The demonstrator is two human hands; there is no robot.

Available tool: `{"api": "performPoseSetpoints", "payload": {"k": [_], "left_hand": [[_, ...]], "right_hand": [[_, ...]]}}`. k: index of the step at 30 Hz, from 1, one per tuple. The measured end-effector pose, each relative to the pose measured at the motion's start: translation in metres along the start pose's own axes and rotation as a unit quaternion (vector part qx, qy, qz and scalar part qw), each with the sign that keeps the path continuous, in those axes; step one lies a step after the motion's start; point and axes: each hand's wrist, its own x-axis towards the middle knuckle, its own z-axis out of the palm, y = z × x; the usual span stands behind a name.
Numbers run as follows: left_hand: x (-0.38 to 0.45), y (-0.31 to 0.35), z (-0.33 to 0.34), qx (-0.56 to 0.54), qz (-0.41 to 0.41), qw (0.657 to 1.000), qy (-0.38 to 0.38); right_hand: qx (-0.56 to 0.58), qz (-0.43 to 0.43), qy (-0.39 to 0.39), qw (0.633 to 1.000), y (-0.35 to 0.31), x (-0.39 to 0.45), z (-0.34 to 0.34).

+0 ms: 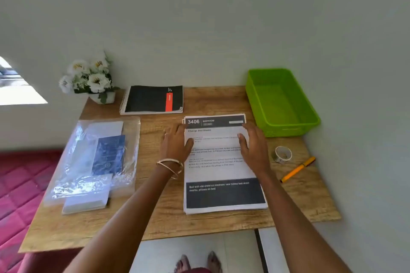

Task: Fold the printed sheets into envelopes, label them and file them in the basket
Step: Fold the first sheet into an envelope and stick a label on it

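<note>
While both hands lay on the stack of printed sheets (224,168), which sat on the right half of the tabletop (159,213) and reached nearly to its near edge, nothing was lifted; the left hand (177,142) rested flat over the stack's left edge near the top, its fingers (175,129) straight and slightly spread, the thumb on the paper; the right hand (253,146) rested likewise at the stack's right edge, fingers straight and close together, thumb lying across the printed text. Whether either thumb had caught the top sheet's edge could not be told from this angle. Thin bangles (170,165) circled the left wrist. The green basket (310,122) stood at the far right corner, just beside the stack's top; a roll of tape (283,154) and an orange pen (297,169) lay along the right edge, near each other but apart. A black spiral notebook (153,99) lay at the far edge, just beyond the stack; a pot of white flowers (88,80) stood at the far left corner; a clear plastic bag of envelopes (95,162) covered the left side, one packet jutting out towards the near edge.
</note>
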Motion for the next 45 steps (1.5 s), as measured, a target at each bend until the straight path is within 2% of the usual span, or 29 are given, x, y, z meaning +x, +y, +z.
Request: {"api": "performPoseSetpoints", "payload": {"k": [4,7,13,16,19,24,26,34,37,40,45], "left_hand": [[-0.018,-0.013,0.016,0.025,-0.024,0.999,-0.032],[-0.022,-0.017,0.022,0.020,-0.033,0.999,-0.033],[-0.027,-0.022,0.025,0.028,-0.027,0.999,-0.025],[-0.030,-0.020,0.024,0.036,-0.021,0.999,-0.013],[-0.031,-0.019,0.024,0.040,-0.023,0.999,-0.011],[-0.031,-0.018,0.024,0.046,-0.031,0.998,-0.014],[-0.031,-0.017,0.024,0.049,-0.031,0.998,-0.011],[-0.030,-0.015,0.024,0.067,-0.035,0.997,-0.006],[-0.030,-0.015,0.025,0.048,-0.049,0.998,-0.013],[-0.029,-0.015,0.024,0.028,-0.064,0.997,-0.015],[-0.032,-0.015,0.021,0.016,-0.028,0.999,-0.004]], "right_hand": [[-0.005,0.058,-0.026,0.998,0.002,-0.025,0.004],[-0.024,0.061,-0.033,0.997,0.005,-0.031,0.007],[-0.086,0.094,-0.031,0.991,-0.004,-0.005,0.010],[-0.087,0.081,-0.040,0.992,-0.011,0.021,0.007],[-0.115,0.048,-0.108,0.986,-0.010,0.051,0.005],[-0.173,0.021,-0.267,0.948,-0.005,0.089,0.006],[-0.182,0.005,-0.261,0.948,-0.004,0.096,0.008],[-0.143,-0.065,-0.119,0.980,-0.006,0.094,0.008],[-0.124,-0.066,-0.068,0.988,-0.013,0.073,0.004],[-0.119,-0.035,-0.071,0.990,-0.016,0.040,-0.001],[-0.131,-0.011,-0.167,0.977,-0.005,-0.005,0.002]]}}
